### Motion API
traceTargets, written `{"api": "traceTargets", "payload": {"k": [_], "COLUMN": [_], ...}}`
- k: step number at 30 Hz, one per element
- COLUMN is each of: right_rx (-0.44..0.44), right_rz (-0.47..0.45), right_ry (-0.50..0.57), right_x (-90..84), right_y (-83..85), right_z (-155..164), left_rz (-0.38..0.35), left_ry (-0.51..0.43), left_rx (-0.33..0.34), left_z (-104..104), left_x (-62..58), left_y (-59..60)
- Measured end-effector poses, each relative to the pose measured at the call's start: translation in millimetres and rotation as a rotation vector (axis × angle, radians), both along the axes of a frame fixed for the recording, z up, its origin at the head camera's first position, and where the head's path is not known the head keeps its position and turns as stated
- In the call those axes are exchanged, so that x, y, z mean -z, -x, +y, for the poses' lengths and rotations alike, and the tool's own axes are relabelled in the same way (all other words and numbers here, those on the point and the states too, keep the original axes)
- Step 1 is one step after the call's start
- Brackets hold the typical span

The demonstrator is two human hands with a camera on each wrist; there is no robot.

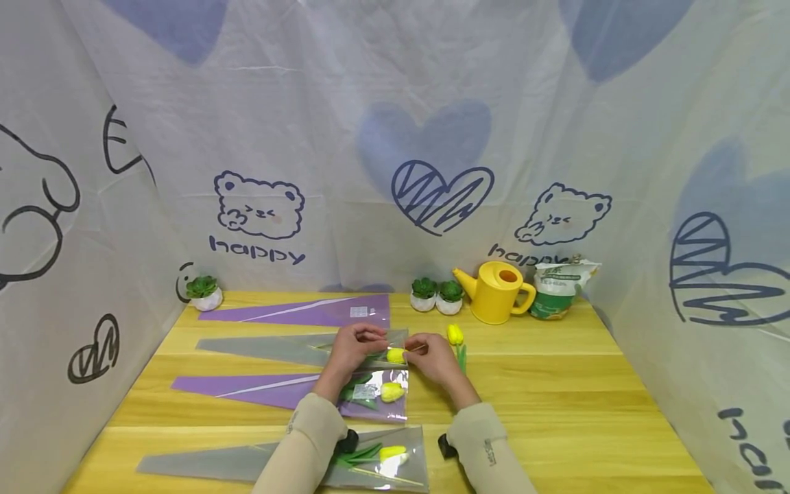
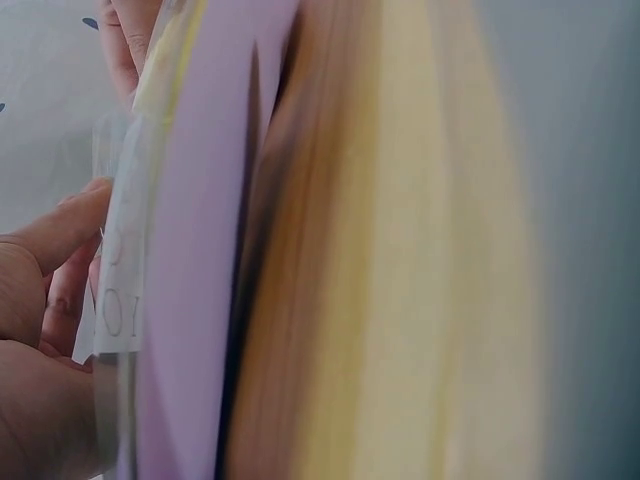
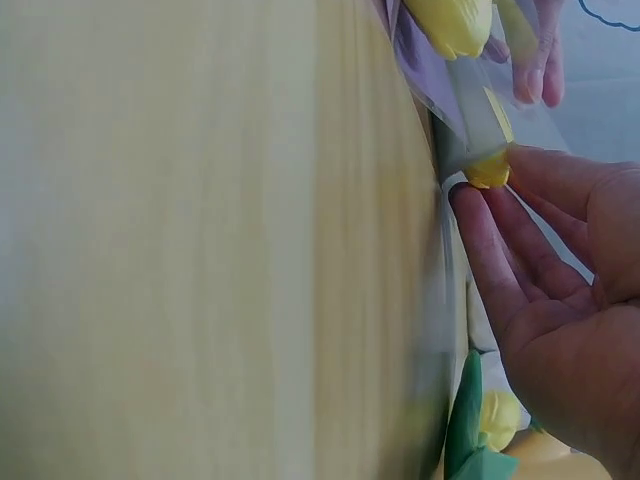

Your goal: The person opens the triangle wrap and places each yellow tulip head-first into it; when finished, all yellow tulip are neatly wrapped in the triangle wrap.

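Left hand [image 1: 353,345] pinching clear conical plastic sleeve [image 1: 296,347] mouth open; right hand [image 1: 434,357] grasping yellow artificial tulip [image 1: 396,355], feeding it in.

yellow watering can [image 1: 496,291] (by soil bag [image 1: 558,287]), succulents [image 1: 436,295]

Tulip [image 1: 395,355] between both hands, sleeve [image 1: 296,348] beneath.

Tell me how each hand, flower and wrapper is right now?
left hand: pinches the grey sleeve's mouth
right hand: pinches the yellow tulip
yellow tulip: head at the sleeve's mouth
grey sleeve: flat on the table
loose tulip: lying unwrapped
purple sleeve: tulip inside
near grey sleeve: tulip inside
far purple sleeve: empty
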State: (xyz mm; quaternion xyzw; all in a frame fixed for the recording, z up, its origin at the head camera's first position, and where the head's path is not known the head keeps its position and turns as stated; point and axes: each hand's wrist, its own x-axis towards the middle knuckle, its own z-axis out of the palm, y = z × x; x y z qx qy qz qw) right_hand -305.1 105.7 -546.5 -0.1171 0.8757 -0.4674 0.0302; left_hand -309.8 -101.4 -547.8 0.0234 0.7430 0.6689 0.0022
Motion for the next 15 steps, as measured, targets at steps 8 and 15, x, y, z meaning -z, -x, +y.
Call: {"api": "traceTargets", "payload": {"k": [8, 15], "right_rx": [-0.002, 0.010], "right_rz": [0.004, -0.002], "right_ry": [-0.004, -0.012], "right_x": [-0.2, 2.0], "right_y": [-0.2, 0.7], "right_z": [6.0, 9.7], "left_rz": [-0.033, -0.030], "left_ry": [0.007, 0.012], "left_rx": [0.004, -0.003], "left_z": [-0.6, 0.0], "left_x": [-1.6, -3.3], "left_y": [-0.4, -0.6]}}
